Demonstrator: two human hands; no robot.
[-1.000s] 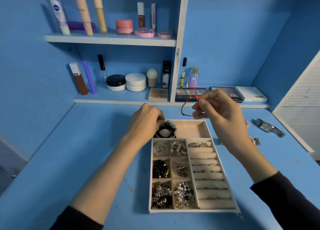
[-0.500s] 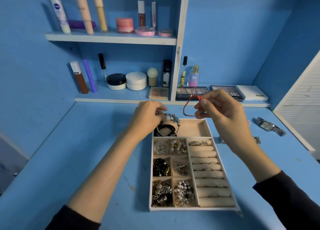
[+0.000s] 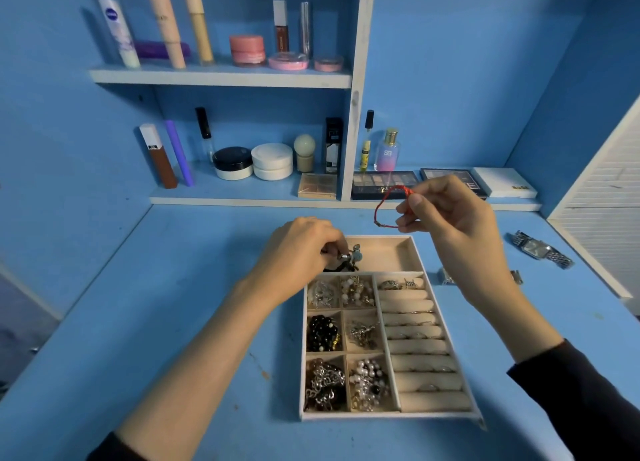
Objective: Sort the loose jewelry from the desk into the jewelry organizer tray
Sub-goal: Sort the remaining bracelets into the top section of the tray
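Most compartments of the beige divided jewelry tray are sitting filled; the left hand is pinching a silver beaded charm bracelet over its far compartment; the right hand is pinching a thin red cord bracelet above it; a silver metal wristwatch is waiting unsorted right of it.

Blue desk bears tray (and watch).

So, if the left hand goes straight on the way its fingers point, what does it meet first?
Probably the bare floor of the jewelry organizer tray, in its top compartment, then the right wall. The left hand pinches a beaded bracelet there; its height is unclear.

Red bracelet, beige tray, blue desk
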